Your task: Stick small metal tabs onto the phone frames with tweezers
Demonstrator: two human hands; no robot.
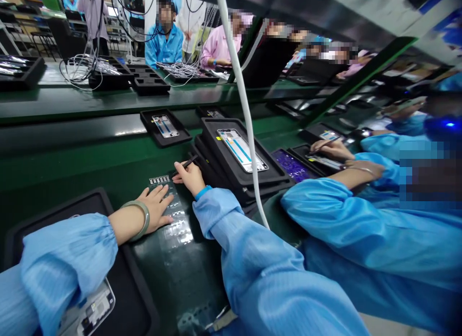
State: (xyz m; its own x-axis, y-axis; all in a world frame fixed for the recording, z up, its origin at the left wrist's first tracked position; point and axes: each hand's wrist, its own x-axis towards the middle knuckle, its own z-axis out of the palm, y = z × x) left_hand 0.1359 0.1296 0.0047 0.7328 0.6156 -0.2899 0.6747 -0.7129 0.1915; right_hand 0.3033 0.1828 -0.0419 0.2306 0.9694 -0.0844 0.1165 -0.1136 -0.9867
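My left hand (156,208) lies flat with its fingers spread on a clear plastic sheet (178,223) on the dark green bench. A row of small silvery pieces (159,180) sits at the sheet's far end, just beyond my fingertips. To the right, my right hand (189,176) is closed around a thin dark tool (188,162), its lower end near the right end of that row. Under my left sleeve is a black tray (135,283) with a phone frame (99,307), partly covered by the sleeve.
Stacked black trays (211,129) hold a phone frame (243,150) right of my hands, with a white cable (240,81) hanging in front. Beyond stands another tray (147,126). At right, a co-worker's blue sleeve (325,201) reaches near a purple-filled tray (294,165).
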